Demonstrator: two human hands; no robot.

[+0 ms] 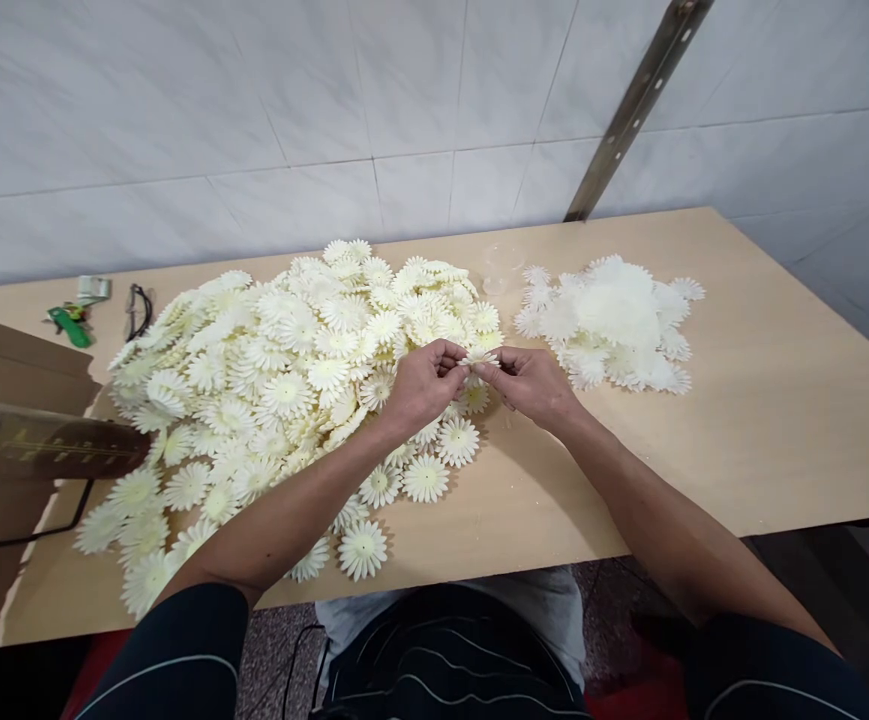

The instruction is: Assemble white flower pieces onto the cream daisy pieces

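Between my two hands is one cream artificial flower [480,357], its petals showing above my fingertips. My left hand [428,380] pinches its left side, with thumb and fingers pressed together. From the other side my right hand [533,384] grips the same flower between thumb and forefinger. Both hands are just above the table, at the right edge of a large heap of cream flowers [284,395]. Many flowers in that heap have a small dark dot at the centre. A smaller pile of whiter, thinner petal pieces [618,315] lies right of my right hand.
Clear plastic pieces [504,265] lie behind my hands on the wooden table [764,400]. Left are a green-handled tool [70,325], a small pale box [93,288], dark glasses or a cord [138,312], a bottle of dark liquid [59,445] and a cardboard box [14,380]. A tiled wall stands behind.
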